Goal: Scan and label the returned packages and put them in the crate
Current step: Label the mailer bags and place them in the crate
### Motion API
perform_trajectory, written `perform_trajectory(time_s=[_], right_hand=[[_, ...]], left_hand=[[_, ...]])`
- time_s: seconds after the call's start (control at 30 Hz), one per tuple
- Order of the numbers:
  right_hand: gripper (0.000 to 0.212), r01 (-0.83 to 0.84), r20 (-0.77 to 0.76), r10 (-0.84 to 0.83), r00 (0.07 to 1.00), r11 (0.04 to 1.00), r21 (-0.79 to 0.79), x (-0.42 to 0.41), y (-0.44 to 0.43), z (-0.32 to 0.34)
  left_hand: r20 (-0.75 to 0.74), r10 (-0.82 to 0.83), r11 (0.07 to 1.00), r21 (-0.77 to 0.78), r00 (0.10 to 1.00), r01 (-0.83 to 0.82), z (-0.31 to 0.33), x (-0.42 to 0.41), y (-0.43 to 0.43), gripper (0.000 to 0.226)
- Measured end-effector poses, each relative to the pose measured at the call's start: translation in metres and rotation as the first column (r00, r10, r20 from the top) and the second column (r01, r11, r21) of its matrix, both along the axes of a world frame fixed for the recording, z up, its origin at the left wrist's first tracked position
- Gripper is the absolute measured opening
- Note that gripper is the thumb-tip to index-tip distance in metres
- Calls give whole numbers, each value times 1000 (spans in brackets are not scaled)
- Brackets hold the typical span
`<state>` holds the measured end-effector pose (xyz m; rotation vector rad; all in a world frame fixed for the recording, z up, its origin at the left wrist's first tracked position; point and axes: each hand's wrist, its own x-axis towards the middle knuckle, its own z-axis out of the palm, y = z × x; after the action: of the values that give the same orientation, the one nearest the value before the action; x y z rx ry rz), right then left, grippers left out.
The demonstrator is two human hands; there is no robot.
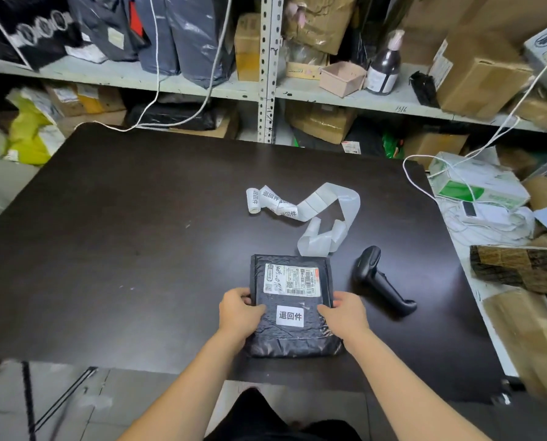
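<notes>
1. A black package (294,342) is lying flat on the dark table (138,249), in the lower middle of the frame.
2. The left hand (238,316) is holding the package's left edge. Its thumb is lying on top and its fingers are curling round the side.
3. The right hand (345,316) is gripping the right edge in the same way. The two hands are sitting apart, one on each side of the package.
4. A small white sticker (290,316) with black writing is sitting on top of the package, between the two thumbs.
5. A bigger shipping label (291,279) with barcodes is sticking on the package just above the sticker.
6. A black scanner (381,280) is lying on the table just to the right of the package, not touching it.
7. A long strip of stickers (300,211) is curling across the middle of the table. Its near end is lying by the package's top edge, and I cannot tell if they are touching.
8. Shelves (202,87) along the top of the frame are holding boxes and bags.
9. A dark bottle (385,70) is standing on the shelf in the upper right.
</notes>
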<state>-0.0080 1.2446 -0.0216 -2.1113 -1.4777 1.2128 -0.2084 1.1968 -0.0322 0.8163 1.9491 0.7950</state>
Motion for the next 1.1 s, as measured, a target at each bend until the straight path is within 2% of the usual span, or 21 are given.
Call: perform_trajectory(time_s=[0.1, 0.17, 0.27, 0.37, 0.47, 0.67, 0.93, 1.0, 1.1], right_hand=[[20, -63, -97, 64, 993, 998, 14, -4, -14, 3], [25, -108, -146, 114, 983, 993, 47, -11, -23, 4], [18, -234, -215, 248, 945, 968, 88, -29, -44, 4], [35, -411, -275, 423, 863, 906, 103, -59, -82, 8], [36, -537, -355, 541, 762, 835, 121, -96, -129, 14], [38, -777, -420, 733, 535, 622, 98, -170, -239, 28], [34, -933, -360, 902, 239, 317, 174, -270, -394, 25], [33, -956, -333, 925, 182, 246, 159, -296, -434, 19], [33, -979, -298, 946, 127, 169, 117, -329, -490, 7]], left_hand=[[4, 49, 998, 42, 999, -49, 1, -5, -28, 31], [95, 153, 984, 77, 984, -160, 7, -6, -54, 41], [152, 314, 937, 106, 937, -331, 23, -9, -112, 47], [141, 474, 858, 145, 869, -492, 45, -11, -182, 53], [128, 596, 772, 179, 793, -610, 63, -18, -253, 60], [103, 791, 580, 191, 603, -792, 75, -38, -396, 65], [329, 917, 168, 189, 224, -968, 43, -71, -570, 51], [339, 925, 113, 178, 169, -977, 30, -86, -612, 49], [323, 937, 81, 166, 131, -983, 10, -110, -669, 49]])
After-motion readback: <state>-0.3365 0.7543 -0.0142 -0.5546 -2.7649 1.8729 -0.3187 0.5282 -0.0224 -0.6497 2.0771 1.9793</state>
